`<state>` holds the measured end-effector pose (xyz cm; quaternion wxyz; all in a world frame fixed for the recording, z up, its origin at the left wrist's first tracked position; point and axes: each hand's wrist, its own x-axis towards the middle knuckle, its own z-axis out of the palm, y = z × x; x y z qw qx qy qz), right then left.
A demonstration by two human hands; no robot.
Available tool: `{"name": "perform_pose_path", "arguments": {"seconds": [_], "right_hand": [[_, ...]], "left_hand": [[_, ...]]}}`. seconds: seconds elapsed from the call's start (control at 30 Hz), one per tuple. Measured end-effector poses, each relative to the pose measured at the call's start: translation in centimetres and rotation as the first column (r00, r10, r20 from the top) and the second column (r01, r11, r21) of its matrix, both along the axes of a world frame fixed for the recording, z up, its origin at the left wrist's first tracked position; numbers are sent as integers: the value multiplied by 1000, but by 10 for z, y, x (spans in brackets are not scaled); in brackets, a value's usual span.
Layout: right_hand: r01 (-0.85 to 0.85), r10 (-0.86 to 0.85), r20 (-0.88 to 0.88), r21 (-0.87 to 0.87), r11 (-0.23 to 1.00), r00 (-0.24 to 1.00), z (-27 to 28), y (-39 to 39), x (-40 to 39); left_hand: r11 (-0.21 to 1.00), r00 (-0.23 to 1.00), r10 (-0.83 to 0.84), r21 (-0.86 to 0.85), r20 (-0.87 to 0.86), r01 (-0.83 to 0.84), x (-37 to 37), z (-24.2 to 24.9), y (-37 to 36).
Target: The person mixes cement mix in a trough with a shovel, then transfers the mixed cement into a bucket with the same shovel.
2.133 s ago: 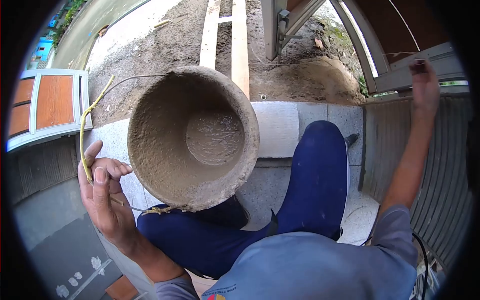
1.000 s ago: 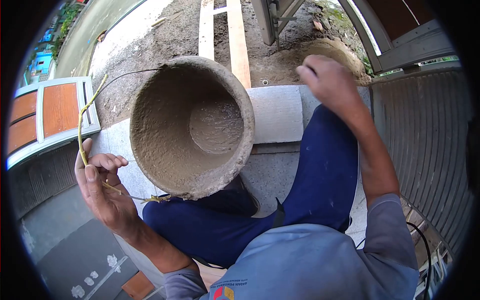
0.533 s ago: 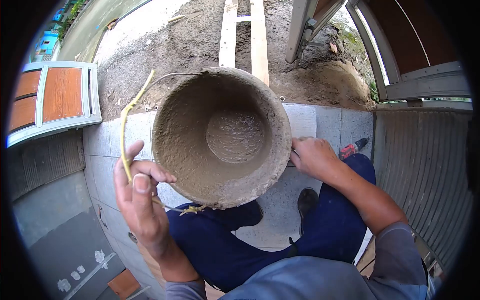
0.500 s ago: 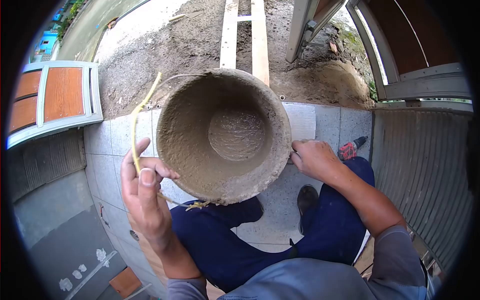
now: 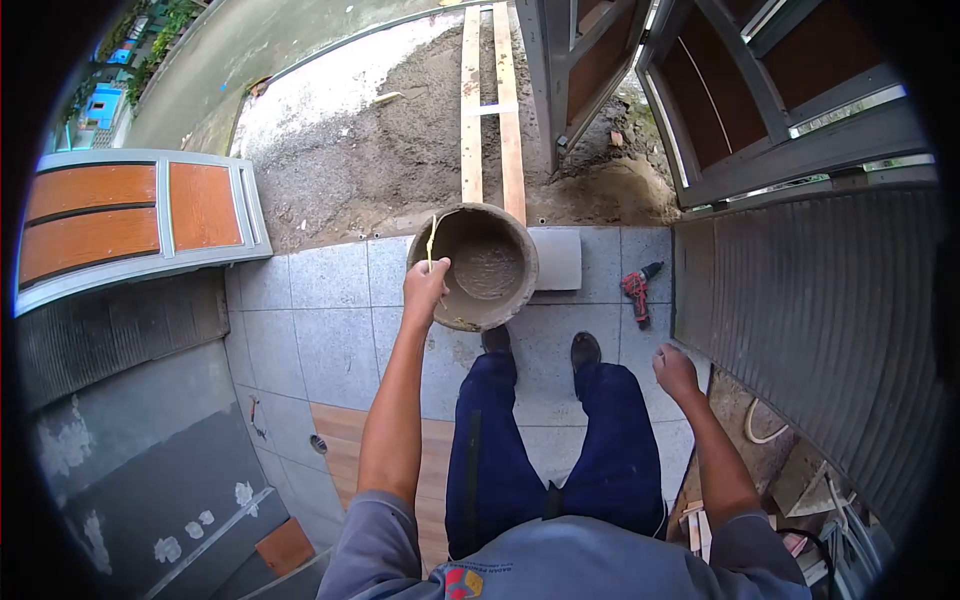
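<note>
Holding a muddy bucket [image 5: 529,262] by its yellow handle [image 5: 432,240] in left hand [image 5: 425,288], with right hand [image 5: 677,371] in a loose fist near a red drill [image 5: 637,291].

This looks like a forecourt under construction beside a road [image 5: 305,45]: raw grey ground [image 5: 405,130] with timber planks [image 5: 472,140] meets floor tiles [image 5: 332,345], a power drill [image 5: 636,295], a caked bucket [image 5: 470,228] and gate-like framed panels [image 5: 203,205].
</note>
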<state>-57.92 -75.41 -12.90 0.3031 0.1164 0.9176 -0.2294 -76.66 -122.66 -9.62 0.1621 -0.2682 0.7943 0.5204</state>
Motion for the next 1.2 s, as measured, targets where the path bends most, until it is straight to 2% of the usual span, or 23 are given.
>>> {"name": "perform_pose_path", "arguments": {"seconds": [0.07,0.13,0.2,0.27,0.33,0.4,0.43,0.47,0.53,0.6,0.67,0.77,0.83,0.87,0.93,1.0,1.13,1.17,1.2], "right_hand": [[37,-43,55,101,994,998,37,51,44],[126,-145,89,192,973,985,64,97,98],[200,-222,32,325,924,974,80,137,168],[269,-289,-4,373,888,957,105,157,238],[461,-455,-124,431,776,882,107,164,338],[722,-717,-127,251,645,685,97,146,432],[883,-884,-31,82,462,466,136,101,439],[973,-968,107,-64,221,227,170,42,436],[999,-955,295,-25,-25,-16,185,-31,453],[996,-904,426,-83,-18,19,172,-90,481],[1000,-900,437,-14,4,9,192,-156,455],[912,-823,400,-251,325,403,164,-187,470],[935,-837,431,-255,245,337,172,-201,454],[983,-869,477,-175,57,135,187,-206,434],[982,-903,426,-190,-22,63,178,-198,440],[968,-923,379,-249,-41,58,175,-180,449],[934,-959,284,-344,-100,2,182,-153,490],[914,-944,320,-355,-197,-79,186,-148,500],[910,-944,311,-353,-219,-107,189,-145,513]], "left_hand": [[999,999,34,9,-5,-34,5,-5,-4],[993,992,27,114,119,-41,5,-5,-11],[979,985,79,175,151,-105,12,-7,-21],[969,983,102,209,152,-133,19,5,-41],[962,987,106,237,118,-132,26,26,-73],[971,988,90,210,122,-115,35,61,-103],[976,989,78,191,123,-101,42,75,-120],[981,990,70,169,123,-90,47,85,-139],[980,986,66,175,151,-93,72,91,-175],[981,983,36,180,180,-69,89,93,-202],[984,972,-8,173,235,-33,118,93,-220],[992,961,-36,122,275,2,159,79,-243],[999,952,-52,29,302,45,179,75,-255],[998,943,-63,-2,327,67,187,74,-260],[991,924,-89,-59,372,120,204,74,-276],[991,922,-60,-91,382,103,222,60,-302],[977,871,-28,-170,491,127,248,92,-320],[971,871,-14,-203,491,129,252,103,-321],[975,873,-10,-190,487,117,253,111,-323]]}}
